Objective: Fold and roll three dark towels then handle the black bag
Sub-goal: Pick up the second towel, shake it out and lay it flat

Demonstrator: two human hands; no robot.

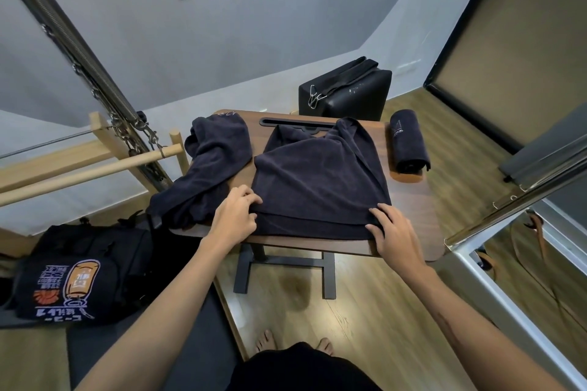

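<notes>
On the middle of the dark wooden worktop [409, 209] lay a dark towel [320, 174], folded over itself, its near hem running along the worktop's near edge and its far end bunched against a black slot at the far edge. The left hand [235, 219] gripped the towel's near left corner, fingers [251, 197] curled round the cloth. The right hand [394, 238] held the near right corner, its fingers bent over the hem and pinching it against the worktop. A second dark towel [209, 165] lay crumpled at the worktop's left edge, part of it hanging over the side. A third, already rolled towel [408, 144] rested at the right edge near the far corner, well apart from both hands. Off the worktop's left side, down low, sat the black bag [79, 273] with an orange and white print. Beyond the far edge stood a black padded box [349, 89] with straps and metal clips on top. Bare feet showed on the wooden floor [365, 320] below the near edge.
</notes>
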